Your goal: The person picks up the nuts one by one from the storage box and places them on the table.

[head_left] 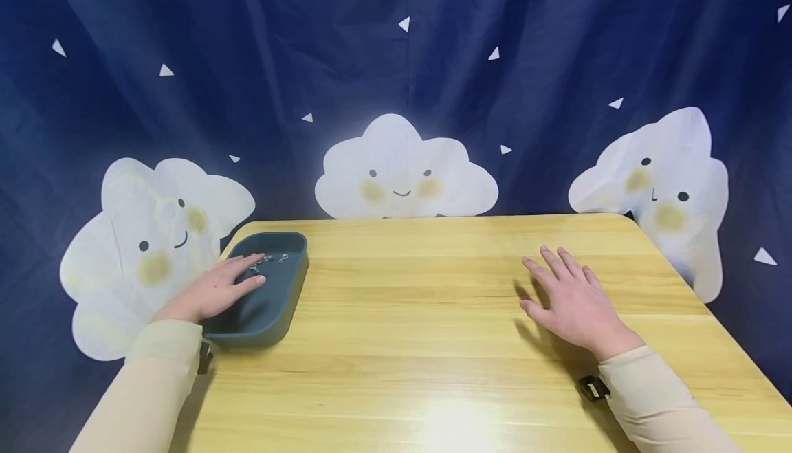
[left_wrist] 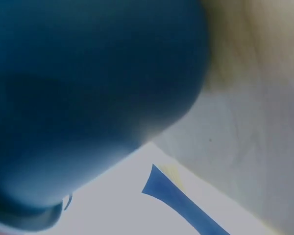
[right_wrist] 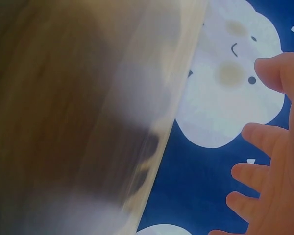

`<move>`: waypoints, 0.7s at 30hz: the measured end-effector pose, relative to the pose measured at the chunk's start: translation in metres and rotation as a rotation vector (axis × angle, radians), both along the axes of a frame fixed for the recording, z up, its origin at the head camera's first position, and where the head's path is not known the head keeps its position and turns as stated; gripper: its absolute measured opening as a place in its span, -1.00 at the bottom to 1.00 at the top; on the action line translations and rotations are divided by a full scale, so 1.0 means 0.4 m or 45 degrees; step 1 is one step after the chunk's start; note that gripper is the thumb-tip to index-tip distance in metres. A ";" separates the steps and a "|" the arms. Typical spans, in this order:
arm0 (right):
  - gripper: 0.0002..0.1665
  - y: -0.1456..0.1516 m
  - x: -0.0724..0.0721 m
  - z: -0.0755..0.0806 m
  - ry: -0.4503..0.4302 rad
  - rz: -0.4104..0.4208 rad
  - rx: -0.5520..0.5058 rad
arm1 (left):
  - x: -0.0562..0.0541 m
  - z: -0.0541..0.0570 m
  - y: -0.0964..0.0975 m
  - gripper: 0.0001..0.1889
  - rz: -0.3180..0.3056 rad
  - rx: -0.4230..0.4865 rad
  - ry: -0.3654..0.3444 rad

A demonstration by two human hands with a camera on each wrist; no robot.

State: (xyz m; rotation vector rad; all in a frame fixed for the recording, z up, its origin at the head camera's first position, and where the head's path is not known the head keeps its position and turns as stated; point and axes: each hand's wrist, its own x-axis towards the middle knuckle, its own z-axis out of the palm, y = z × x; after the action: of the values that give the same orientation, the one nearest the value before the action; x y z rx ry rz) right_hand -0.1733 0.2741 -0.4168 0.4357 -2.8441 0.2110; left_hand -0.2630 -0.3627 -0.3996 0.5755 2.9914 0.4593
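My left hand (head_left: 219,289) reaches over a dark blue-grey tray (head_left: 291,302) at the table's left side, its fingers extended and the thumb apart. Several small clear, shiny pieces (head_left: 284,258) lie on the tray floor by the fingertips; their kind is too small to make out. In the left wrist view the side of the tray (left_wrist: 98,98) fills much of the picture and hides nearly all of the hand. Over the right part of the table my right hand (head_left: 575,305) is spread with nothing in it, its shadow on the wood. The right wrist view shows its fingers (right_wrist: 257,177) apart.
The light wooden table (head_left: 402,343) has rounded far corners. Behind it hangs a dark blue curtain (head_left: 359,40) with white clouds and small triangles. Each wrist wears a dark strap, the right one with a buckle (head_left: 594,388) near the table surface.
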 end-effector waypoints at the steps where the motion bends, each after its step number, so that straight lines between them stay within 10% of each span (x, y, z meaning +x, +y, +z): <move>1: -0.12 0.000 0.000 0.000 -0.002 0.000 -0.002 | 0.001 0.001 0.002 -0.26 -0.003 0.000 -0.002; 21: -0.14 0.005 0.000 -0.002 0.023 0.006 -0.012 | 0.026 0.025 0.067 -0.27 -0.089 0.042 -0.024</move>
State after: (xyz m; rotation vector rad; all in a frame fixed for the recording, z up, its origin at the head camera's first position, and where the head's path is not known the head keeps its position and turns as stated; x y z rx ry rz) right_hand -0.1732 0.2761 -0.4175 0.4397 -2.8234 0.2200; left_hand -0.2526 -0.3359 -0.3894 0.6725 2.9401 0.5064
